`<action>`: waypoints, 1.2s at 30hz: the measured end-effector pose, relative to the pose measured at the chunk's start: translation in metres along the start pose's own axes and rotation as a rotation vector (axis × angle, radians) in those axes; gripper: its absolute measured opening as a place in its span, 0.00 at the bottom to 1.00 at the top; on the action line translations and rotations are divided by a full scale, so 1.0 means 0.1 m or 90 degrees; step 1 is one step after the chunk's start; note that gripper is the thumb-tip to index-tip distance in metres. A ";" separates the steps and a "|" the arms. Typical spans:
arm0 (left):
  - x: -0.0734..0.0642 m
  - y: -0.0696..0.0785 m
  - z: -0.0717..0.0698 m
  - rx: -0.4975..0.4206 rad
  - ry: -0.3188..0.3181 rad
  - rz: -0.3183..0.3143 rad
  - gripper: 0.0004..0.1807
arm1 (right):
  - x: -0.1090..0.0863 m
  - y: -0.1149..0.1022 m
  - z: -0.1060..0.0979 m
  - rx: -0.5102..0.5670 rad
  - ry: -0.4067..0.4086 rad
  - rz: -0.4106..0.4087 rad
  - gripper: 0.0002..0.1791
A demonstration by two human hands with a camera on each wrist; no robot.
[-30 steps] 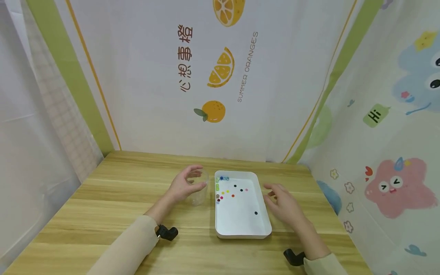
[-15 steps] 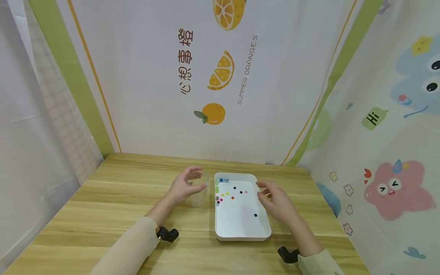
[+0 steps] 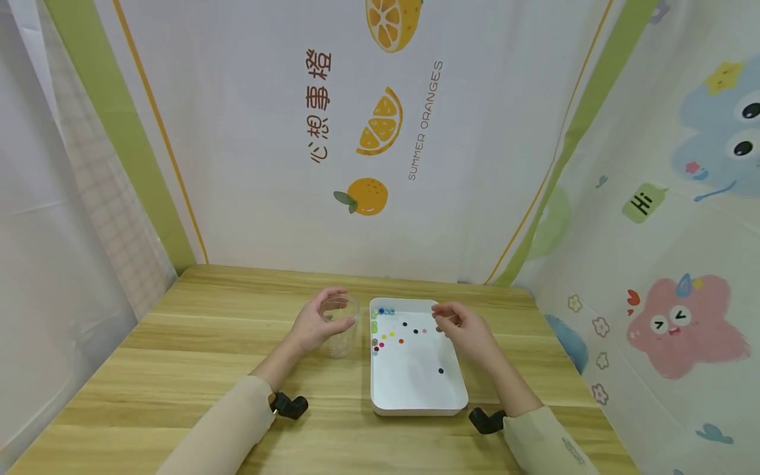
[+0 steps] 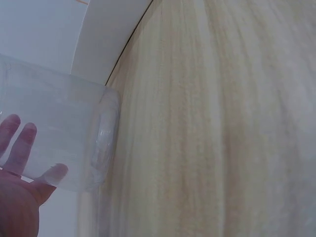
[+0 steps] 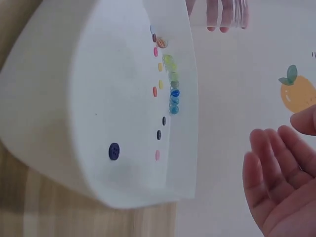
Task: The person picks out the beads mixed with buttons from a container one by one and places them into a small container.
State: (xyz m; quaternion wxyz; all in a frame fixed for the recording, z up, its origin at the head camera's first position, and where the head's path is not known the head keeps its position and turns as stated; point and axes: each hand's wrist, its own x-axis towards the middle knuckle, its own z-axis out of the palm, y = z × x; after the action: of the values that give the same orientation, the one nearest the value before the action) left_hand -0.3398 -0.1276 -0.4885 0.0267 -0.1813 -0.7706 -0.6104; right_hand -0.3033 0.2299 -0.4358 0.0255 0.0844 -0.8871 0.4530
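1. Left hand (image 3: 317, 324) has its fingers (image 4: 20, 150) curled round a clear cup (image 3: 341, 338), upright just left of the white tray (image 3: 410, 389).
2. Right hand (image 3: 469, 333) hovers over the tray's far right edge, fingers loose and relaxed.
3. Pink button (image 3: 424, 331) sits in the tray, just left of and below those fingers.

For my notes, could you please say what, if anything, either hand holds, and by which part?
The left hand holds the cup around its side; the right hand holds nothing visible.
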 end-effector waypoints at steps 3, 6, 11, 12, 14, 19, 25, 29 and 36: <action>-0.01 0.01 0.00 0.004 0.000 0.001 0.38 | 0.08 0.01 0.03 0.039 -0.008 0.000 0.15; -0.01 0.02 0.00 0.007 0.001 0.000 0.38 | 0.15 0.01 0.06 0.054 -0.018 0.000 0.15; -0.01 0.02 0.00 0.005 -0.001 0.000 0.37 | 0.26 -0.02 0.13 0.076 -0.043 0.001 0.15; -0.01 0.02 0.00 0.005 -0.002 0.001 0.37 | 0.28 -0.03 0.14 0.079 -0.048 0.001 0.15; -0.01 0.02 0.00 0.003 -0.002 0.002 0.37 | 0.31 -0.05 0.18 0.080 -0.056 0.002 0.14; -0.01 0.02 -0.01 0.002 -0.003 0.002 0.37 | 0.38 -0.08 0.26 0.066 -0.078 0.009 0.13; 0.00 0.02 -0.01 -0.002 -0.005 0.002 0.37 | 0.50 -0.08 0.36 0.036 -0.116 0.001 0.14; -0.01 0.02 0.00 -0.001 -0.004 0.000 0.37 | 0.57 -0.07 0.43 0.024 -0.141 -0.007 0.16; -0.01 0.01 -0.01 0.005 -0.001 0.004 0.37 | 0.65 -0.12 0.57 -0.038 -0.169 -0.011 0.14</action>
State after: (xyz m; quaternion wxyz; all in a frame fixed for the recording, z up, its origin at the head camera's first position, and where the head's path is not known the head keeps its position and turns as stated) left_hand -0.3387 -0.1282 -0.4876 0.0286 -0.1837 -0.7726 -0.6070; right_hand -0.3636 0.1689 -0.4520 -0.0859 0.1506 -0.8949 0.4112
